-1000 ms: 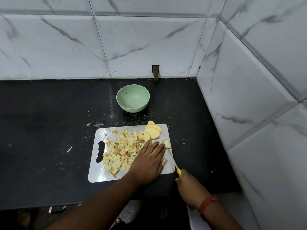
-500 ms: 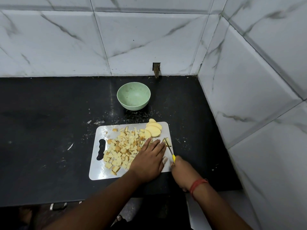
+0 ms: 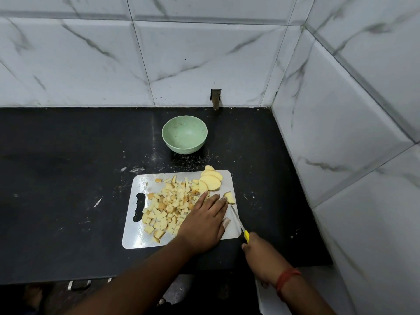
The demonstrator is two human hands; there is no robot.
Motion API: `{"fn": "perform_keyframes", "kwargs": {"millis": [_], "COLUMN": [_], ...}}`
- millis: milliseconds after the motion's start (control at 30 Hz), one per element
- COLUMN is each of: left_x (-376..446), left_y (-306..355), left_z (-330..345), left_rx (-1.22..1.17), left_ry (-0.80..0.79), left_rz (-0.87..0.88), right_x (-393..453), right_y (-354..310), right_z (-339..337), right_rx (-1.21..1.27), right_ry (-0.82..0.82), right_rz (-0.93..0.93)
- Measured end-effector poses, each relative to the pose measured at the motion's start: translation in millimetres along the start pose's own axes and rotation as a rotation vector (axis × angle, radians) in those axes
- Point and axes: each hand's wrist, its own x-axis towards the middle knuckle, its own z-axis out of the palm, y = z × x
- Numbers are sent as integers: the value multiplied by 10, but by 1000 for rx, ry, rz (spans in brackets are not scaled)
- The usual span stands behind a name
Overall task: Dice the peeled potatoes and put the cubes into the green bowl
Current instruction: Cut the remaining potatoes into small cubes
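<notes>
A pile of potato cubes covers the middle of the white cutting board. Several potato slices lie at the board's far right corner, and one small potato piece sits near the right edge. My left hand lies flat on the board with straight fingers, pressing down beside the cubes. My right hand grips the yellow handle of a knife, its blade tip pointing at the small piece. The green bowl stands empty behind the board.
The board lies on a black counter in a corner of white marble-tiled walls. A small metal fitting sticks out of the back wall behind the bowl. White crumbs are scattered around the board.
My right hand pushed the knife forward along the board's right edge, then drew it back toward me. My left hand stayed flat on the board.
</notes>
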Motion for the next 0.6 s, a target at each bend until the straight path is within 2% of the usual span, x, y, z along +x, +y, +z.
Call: {"fn": "perform_keyframes", "kwargs": {"millis": [267, 400, 600], "left_x": [-5, 63, 205], "left_y": [20, 8, -78], "left_z": [-22, -53, -217], "left_rx": [19, 9, -38], "left_ry": [-19, -48, -120], "left_rz": [-34, -86, -62], "right_x": [161, 490, 611], "right_y": [-181, -352, -430], "right_z": [-308, -367, -269], "right_rx": [313, 310, 247], "right_ry": [208, 220, 206], "right_rz": [-66, -85, -60]}}
